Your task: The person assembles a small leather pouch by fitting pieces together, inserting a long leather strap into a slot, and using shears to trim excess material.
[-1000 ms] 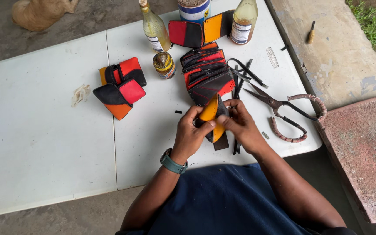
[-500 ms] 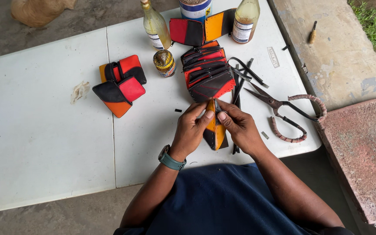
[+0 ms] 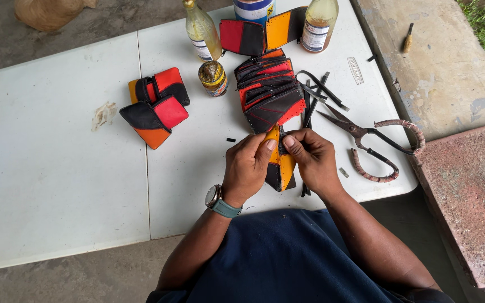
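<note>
Your left hand (image 3: 248,165) and right hand (image 3: 310,157) pinch one orange-black leather piece (image 3: 280,163); finished pouches (image 3: 155,106) left, punched stack (image 3: 268,92) beyond remains.

Both hands (image 3: 279,163) hide much of the orange-and-black leather piece (image 3: 280,168).

Scissors (image 3: 366,143) right of hands (image 3: 280,160)

Soft, even daylight falls on my white table (image 3: 57,185), bright but without glare. Shadows under my hands are faint and short. Everything looks sharp in the middle; the table's edges bow slightly toward the corners.
</note>
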